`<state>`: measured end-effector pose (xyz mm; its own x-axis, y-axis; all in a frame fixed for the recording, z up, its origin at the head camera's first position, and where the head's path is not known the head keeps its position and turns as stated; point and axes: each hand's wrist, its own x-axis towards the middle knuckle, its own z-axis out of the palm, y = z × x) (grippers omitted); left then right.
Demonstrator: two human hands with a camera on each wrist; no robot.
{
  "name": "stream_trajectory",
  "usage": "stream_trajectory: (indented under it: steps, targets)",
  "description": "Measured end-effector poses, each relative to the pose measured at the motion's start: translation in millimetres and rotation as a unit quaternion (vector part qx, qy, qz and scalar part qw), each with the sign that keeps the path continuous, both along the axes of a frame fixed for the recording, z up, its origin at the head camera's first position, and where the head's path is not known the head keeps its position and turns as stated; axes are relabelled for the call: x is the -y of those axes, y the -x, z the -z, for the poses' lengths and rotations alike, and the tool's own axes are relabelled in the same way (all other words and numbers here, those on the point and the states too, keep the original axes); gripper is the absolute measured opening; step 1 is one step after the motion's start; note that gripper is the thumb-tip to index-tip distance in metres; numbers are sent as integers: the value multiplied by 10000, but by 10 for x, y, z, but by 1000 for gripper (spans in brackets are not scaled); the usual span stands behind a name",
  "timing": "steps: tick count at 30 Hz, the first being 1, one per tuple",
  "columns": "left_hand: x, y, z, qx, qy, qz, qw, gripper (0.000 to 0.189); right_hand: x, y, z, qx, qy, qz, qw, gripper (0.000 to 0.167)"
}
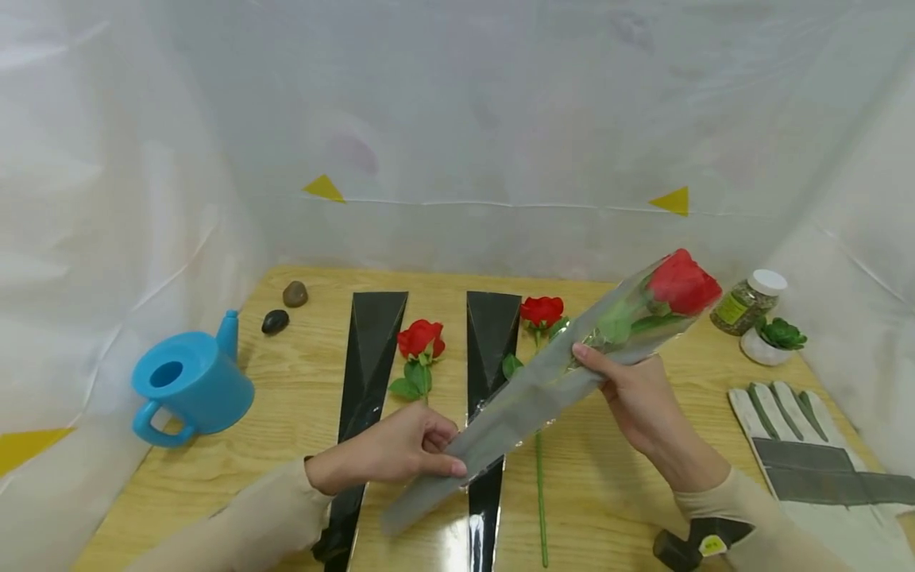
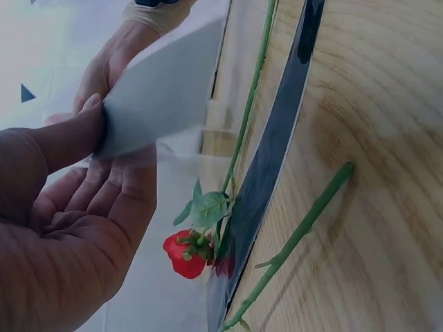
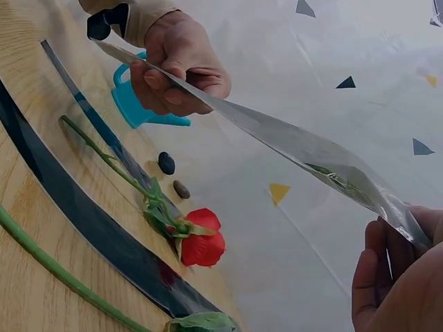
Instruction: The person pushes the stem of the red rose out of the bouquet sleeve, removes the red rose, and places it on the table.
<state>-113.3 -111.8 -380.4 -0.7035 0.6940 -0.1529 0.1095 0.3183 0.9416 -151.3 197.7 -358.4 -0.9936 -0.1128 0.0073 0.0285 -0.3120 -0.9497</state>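
Observation:
A red rose (image 1: 682,284) sits in a long grey-and-clear flower sleeve (image 1: 525,397), held slantwise above the table with its bloom at the upper right. Near the sleeve's narrow lower end, my left hand (image 1: 407,446) pinches it between thumb and fingers. My right hand (image 1: 646,405) grips the wider part just below the bloom, thumb on top. In the left wrist view the grey sleeve (image 2: 166,90) runs from the left thumb towards the other hand. Beneath it lie two more red roses, one at the left (image 1: 421,340) and one at the right (image 1: 542,311), partly covered by the sleeve.
Two black flower sleeves, left (image 1: 372,342) and right (image 1: 492,342), lie on the wooden table. A blue watering can (image 1: 214,389) and two stones (image 1: 295,294) are at the left. At the right are a jar (image 1: 747,302), a potted succulent (image 1: 775,338) and work gloves (image 1: 808,445).

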Motion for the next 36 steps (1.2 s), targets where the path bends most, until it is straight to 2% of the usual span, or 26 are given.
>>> stream_trajectory:
  steps: [4, 9, 17, 23, 28, 32, 36]
  targets:
    - [11, -39, 7, -45, -47, 30, 10000, 9, -18, 12, 12, 101, 161, 67, 9998, 42]
    - [-15, -86, 34, 44, -113, -155, 9998, 11, 51, -15, 91, 224, 84, -29, 9997, 44]
    - [-59, -98, 31, 114, -107, -453, 9989, 7, 173, -84, 123, 146, -296, -235, 9992, 54]
    - [-87, -100, 27, 187, -203, -520, 9983, 5, 214, -107, 111, -59, -636, -395, 9972, 61]
    - [-93, -106, 33, 221, -212, -562, 9979, 8, 229, -114, 124, -150, -925, -517, 9943, 60]
    - [-115, -85, 25, 190, -265, -495, 9982, 11, 209, -77, 102, -262, -614, -464, 9967, 53]
    - [-113, -55, 9, -23, -225, -396, 9990, 11, 149, -25, 60, -268, -29, -300, 9992, 36]
